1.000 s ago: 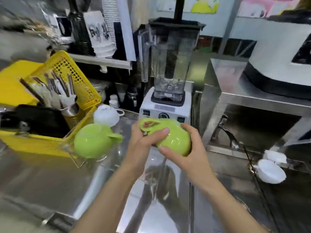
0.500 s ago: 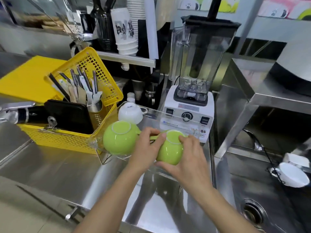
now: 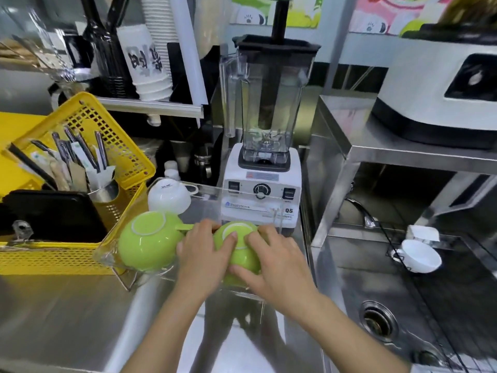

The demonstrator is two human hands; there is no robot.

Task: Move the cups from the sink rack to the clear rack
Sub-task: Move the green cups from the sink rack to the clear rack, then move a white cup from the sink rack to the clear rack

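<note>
Both my hands hold an upside-down green cup (image 3: 240, 250) inside the clear rack (image 3: 207, 189) on the steel counter. My left hand (image 3: 205, 254) grips its left side, my right hand (image 3: 271, 261) its right and front. A second green cup (image 3: 148, 242) sits upside down at the rack's left, its handle pointing right. Behind it an inverted white cup (image 3: 169, 196) rests in the rack's back left corner. One white cup (image 3: 418, 255) hangs on the black wire sink rack (image 3: 441, 300) at the right.
A yellow basket (image 3: 80, 254) with cutlery stands just left of the clear rack. A white-based blender (image 3: 265, 168) stands right behind it. The sink with its drain (image 3: 377, 320) lies to the right, under a steel shelf (image 3: 403, 152) carrying a white machine.
My hands have lowered the green cup from mid-air into the clear rack, turning it upside down, to the right of the other green cup. The view has shifted left and down.
</note>
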